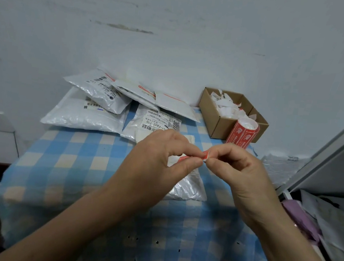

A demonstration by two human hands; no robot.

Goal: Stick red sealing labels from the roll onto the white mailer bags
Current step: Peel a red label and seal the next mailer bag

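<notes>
Both hands meet above the middle of the table and pinch one small red sealing label (pixel 205 155) between thumbs and fingertips. My left hand (pixel 160 156) holds its left end, my right hand (pixel 239 168) its right end. Under the hands lies a white mailer bag (pixel 188 186), partly hidden. The red label roll (pixel 242 134) stands at the back right, against a cardboard box. A pile of several white mailer bags (pixel 98 102) with shipping labels lies at the back left.
The table wears a blue and cream checked cloth (pixel 63 162). An open cardboard box (pixel 220 122) at the back right holds white backing scraps. A grey panel (pixel 333 150) and stacked papers stand to the right. The wall rises close behind the table.
</notes>
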